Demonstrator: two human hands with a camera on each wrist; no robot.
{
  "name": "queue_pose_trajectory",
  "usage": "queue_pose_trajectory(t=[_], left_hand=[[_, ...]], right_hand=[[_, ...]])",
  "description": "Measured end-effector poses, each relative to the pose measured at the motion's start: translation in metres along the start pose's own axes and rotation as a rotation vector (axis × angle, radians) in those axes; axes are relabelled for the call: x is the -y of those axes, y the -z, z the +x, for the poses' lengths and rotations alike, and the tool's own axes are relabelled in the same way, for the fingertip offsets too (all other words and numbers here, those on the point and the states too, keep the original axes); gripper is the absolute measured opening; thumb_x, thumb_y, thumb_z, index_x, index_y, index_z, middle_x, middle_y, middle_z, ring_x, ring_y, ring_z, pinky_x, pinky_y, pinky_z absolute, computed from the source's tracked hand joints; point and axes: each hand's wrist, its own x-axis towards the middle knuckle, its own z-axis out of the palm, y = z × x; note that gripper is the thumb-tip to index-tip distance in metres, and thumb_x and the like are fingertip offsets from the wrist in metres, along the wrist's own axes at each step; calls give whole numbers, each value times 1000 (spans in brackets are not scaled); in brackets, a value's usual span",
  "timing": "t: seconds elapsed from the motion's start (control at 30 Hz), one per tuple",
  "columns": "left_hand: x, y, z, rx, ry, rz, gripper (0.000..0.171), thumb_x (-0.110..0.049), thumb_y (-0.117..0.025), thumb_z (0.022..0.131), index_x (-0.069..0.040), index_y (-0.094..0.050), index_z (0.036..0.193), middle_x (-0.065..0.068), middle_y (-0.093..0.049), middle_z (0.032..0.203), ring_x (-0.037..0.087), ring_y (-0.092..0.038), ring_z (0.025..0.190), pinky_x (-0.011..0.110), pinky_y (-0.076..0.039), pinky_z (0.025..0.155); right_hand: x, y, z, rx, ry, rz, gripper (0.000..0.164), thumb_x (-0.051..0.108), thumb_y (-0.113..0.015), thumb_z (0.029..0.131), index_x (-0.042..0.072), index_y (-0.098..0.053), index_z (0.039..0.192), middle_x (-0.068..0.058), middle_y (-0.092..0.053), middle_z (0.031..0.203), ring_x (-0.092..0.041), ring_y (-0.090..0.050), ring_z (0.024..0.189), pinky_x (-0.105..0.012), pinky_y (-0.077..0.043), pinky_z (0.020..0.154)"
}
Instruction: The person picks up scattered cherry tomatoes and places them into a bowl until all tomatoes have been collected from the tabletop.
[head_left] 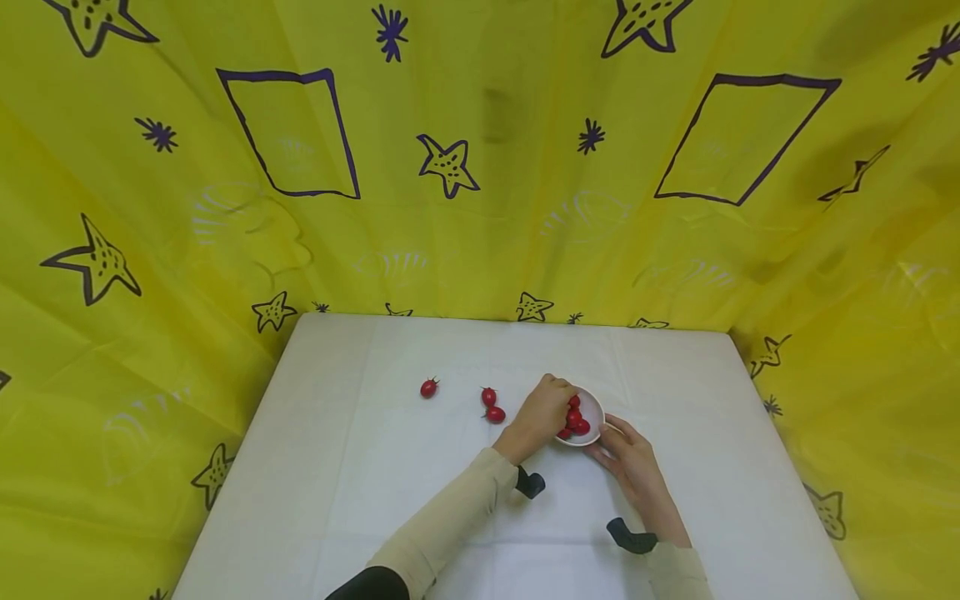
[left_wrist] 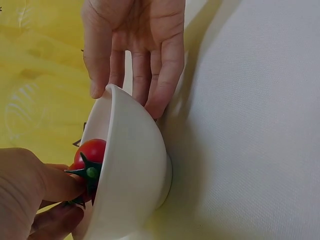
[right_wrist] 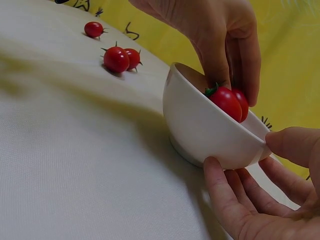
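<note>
A small white bowl (head_left: pixel 594 408) holds several red cherry tomatoes (head_left: pixel 574 419). My right hand (head_left: pixel 633 467) grips it from the right, thumb at the rim and the other fingers spread under its side. Over the bowl's left side, my left hand (head_left: pixel 542 414) reaches down inside. Its thumb and fingers pinch a cherry tomato (left_wrist: pixel 78 201), mostly hidden behind them. Another cherry tomato (left_wrist: pixel 93 150), with a green stalk, shows right beside the fingertips. In the right wrist view, two cherry tomatoes (right_wrist: pixel 226 103) stand up above the near rim in front of the left fingers.
Left of the bowl, two cherry tomatoes (right_wrist: pixel 116 60) lie close together on the white-covered table (head_left: pixel 405 492). A single cherry tomato (head_left: pixel 428 388) lies farther left. A yellow curtain (head_left: pixel 480 242) with drawn stars surrounds the table's back and sides.
</note>
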Motion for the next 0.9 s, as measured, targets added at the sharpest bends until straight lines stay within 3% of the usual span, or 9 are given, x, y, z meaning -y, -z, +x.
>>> queue_pose_trajectory(t=[0.23, 0.53, 0.9], left_hand=[[2, 2, -4, -18, -5, -25, 32, -3, -71, 94, -11, -75, 124, 3, -75, 120, 17, -61, 109, 21, -53, 101], [8, 0, -6, -60, -15, -31, 30, -2, -68, 95, -13, -75, 122, 1, -74, 120, 17, -61, 109, 21, -53, 101], [15, 9, -12, -80, 1, -98, 24, -2, -66, 98, -13, -75, 117, 1, -72, 118, 16, -62, 109, 20, -54, 101]], right_hand=[[-2, -1, 1, -23, 7, -2, 57, 15, -53, 110, -3, -30, 158, -23, -37, 160, -1, -67, 107, -34, -56, 103], [-2, 0, 1, -16, -20, -31, 57, 16, -49, 111, 0, -27, 161, -24, -29, 167, -2, -66, 107, -35, -53, 106], [-2, 1, 2, -5, -13, -31, 57, 17, -49, 111, 0, -27, 161, -24, -29, 167, -2, -67, 107, -35, -52, 107]])
